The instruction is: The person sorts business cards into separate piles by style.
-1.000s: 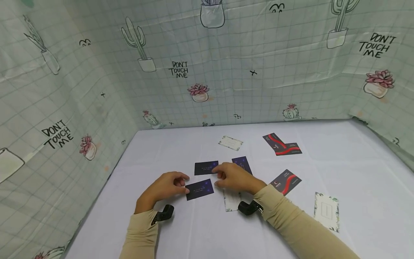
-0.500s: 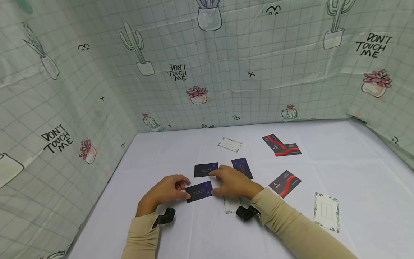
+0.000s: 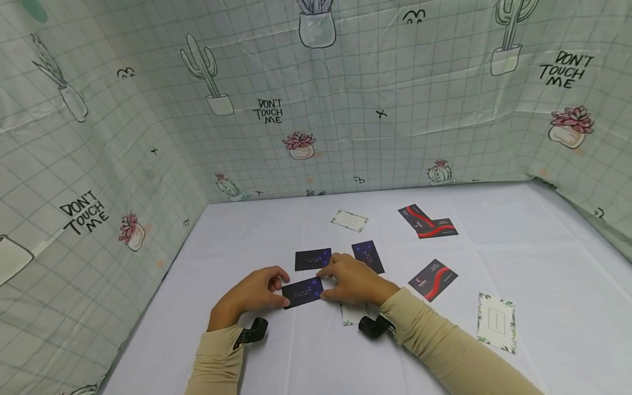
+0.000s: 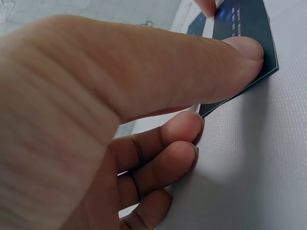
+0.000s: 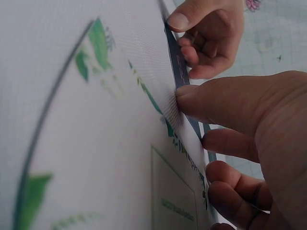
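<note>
A dark blue business card (image 3: 303, 292) lies on the white tabletop between both hands. My left hand (image 3: 254, 289) holds its left end, with the thumb over the near corner, as the left wrist view shows close up. At its right end, my right hand (image 3: 356, 280) has the thumb and index finger at the edge, seen side-on in the right wrist view. A matching dark blue card (image 3: 312, 260) lies just behind, its right end beside the right fingers. Under the right hand, a white leaf-bordered card (image 3: 353, 315) is partly covered.
Another dark blue card (image 3: 367, 257) lies behind the right hand. Farther back are a white floral card (image 3: 349, 220) and two overlapping red-and-black cards (image 3: 438, 228). To the right lie a red-and-black card (image 3: 433, 280) and a white leaf-bordered card (image 3: 496, 322). Patterned cloth hangs behind.
My right hand has shifted left and toward me, bringing its thumb and index finger to the near blue card's right end. The left hand stays at the other end; the cards look unmoved.
</note>
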The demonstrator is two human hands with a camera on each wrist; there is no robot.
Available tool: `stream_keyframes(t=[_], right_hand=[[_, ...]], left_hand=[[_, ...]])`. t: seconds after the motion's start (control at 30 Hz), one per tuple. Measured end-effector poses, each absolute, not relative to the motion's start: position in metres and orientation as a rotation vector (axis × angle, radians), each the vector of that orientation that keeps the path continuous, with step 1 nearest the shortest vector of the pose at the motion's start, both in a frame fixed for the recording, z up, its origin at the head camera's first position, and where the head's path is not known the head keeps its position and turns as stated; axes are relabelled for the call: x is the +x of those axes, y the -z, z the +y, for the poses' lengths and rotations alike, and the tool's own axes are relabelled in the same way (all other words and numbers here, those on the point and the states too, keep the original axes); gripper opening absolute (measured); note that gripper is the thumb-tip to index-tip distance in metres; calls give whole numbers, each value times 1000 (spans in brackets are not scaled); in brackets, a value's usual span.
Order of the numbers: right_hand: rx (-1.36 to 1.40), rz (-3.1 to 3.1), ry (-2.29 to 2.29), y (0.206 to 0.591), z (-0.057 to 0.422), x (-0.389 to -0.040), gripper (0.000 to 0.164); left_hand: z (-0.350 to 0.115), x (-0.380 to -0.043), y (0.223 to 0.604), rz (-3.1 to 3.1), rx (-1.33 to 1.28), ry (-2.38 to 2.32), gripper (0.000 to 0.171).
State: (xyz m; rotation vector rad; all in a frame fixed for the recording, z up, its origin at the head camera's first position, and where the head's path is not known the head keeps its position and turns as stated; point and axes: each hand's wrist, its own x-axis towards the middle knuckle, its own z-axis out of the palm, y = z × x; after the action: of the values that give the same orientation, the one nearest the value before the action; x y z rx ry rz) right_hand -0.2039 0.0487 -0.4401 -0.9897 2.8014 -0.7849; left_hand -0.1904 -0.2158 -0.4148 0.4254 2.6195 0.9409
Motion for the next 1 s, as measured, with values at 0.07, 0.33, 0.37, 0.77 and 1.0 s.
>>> stream_keyframes(t=[0.07,0.33,0.37,0.77,1.0], right_hand=[[-1001,2798,788,439,48,-203,45],[-1013,2796,778,439,48,-203,45],[-1009,2794,782,439,49,-203,44],[-988,2775,864,440,51,-206,42],[-1037,2743,916,445,49,-206,41]], left_hand=[[-216,-190,415,2622,418,-942,41],[-215,-191,416,2637,387,-937,37],[-215,-191,416,2638,386,-935,36],[-212,-195,415,2659,439,-923,35],[-214,-191,416,2649,424,-965,36]])
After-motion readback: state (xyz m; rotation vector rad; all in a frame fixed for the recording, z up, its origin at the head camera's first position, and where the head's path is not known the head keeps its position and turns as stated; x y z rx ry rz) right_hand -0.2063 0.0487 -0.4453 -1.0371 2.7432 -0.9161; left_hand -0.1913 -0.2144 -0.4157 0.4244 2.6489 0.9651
